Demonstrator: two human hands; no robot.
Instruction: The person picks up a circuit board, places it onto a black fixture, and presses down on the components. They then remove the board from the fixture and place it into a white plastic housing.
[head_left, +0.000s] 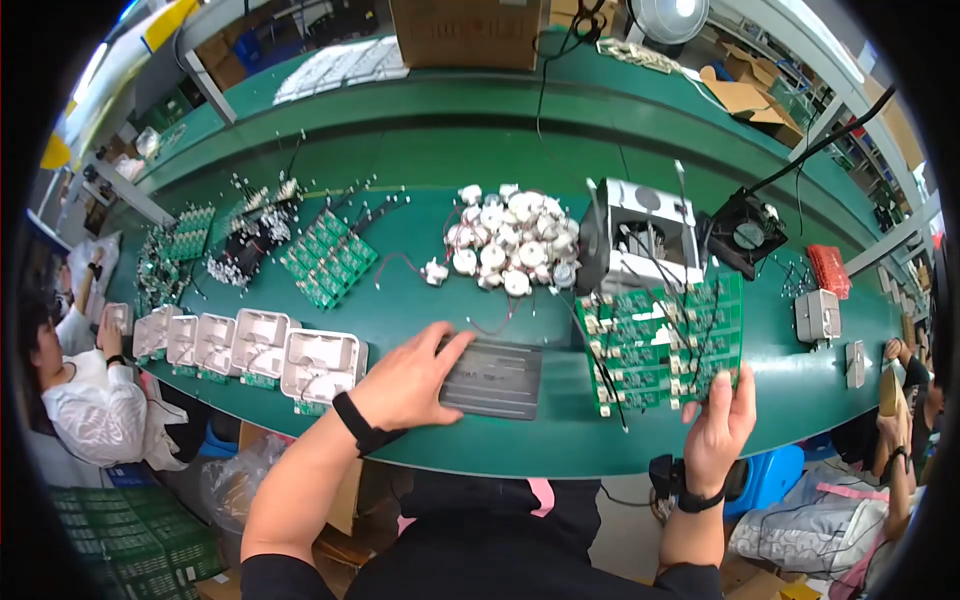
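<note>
In my right hand (pixel 718 425) is a green circuit board panel (pixel 650 345) with black wires hanging across it. The thumb and fingers pinch its lower right edge, and the panel is tilted up off the table. My left hand (pixel 415 378) reaches over the left edge of a flat dark grey plate (pixel 492 378) with grooves. Its thumb and fingers are spread apart, at or touching that edge; no grip shows. Just left of this hand sits a white plastic housing (pixel 325 365) with wires inside, at the end of a row of several similar ones.
A pile of round white parts with wires (pixel 515 240) lies mid-table. Behind the held panel stands a white and grey machine (pixel 645 235), beside a black fan (pixel 748 232). Another board panel (pixel 328 258) and wire bundles (pixel 250 240) lie left. Co-workers sit at both sides.
</note>
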